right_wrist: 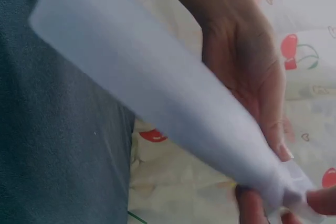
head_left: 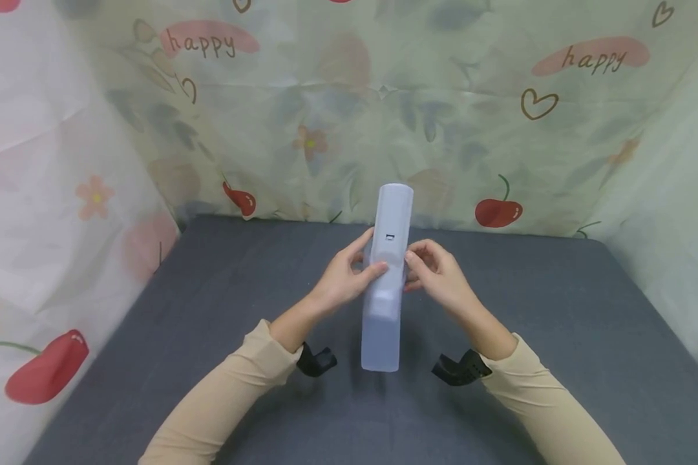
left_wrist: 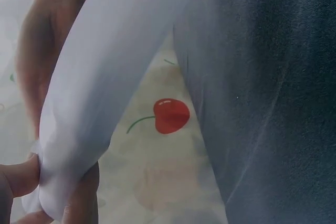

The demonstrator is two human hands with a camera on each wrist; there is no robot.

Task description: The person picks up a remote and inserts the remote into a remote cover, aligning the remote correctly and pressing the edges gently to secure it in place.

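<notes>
Hands [head_left: 340,279] angle inward, fingers [head_left: 376,268] gripping white object [head_left: 386,284].

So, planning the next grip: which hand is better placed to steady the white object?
Probably the left hand: its thumb overlaps the front of the white object; the right hand touches one edge.

The head view looks forward and down across the table [head_left: 558,310] to its far edge; both wrist views, very close, share the white casing [left_wrist: 100,87] from opposite sides.
</notes>
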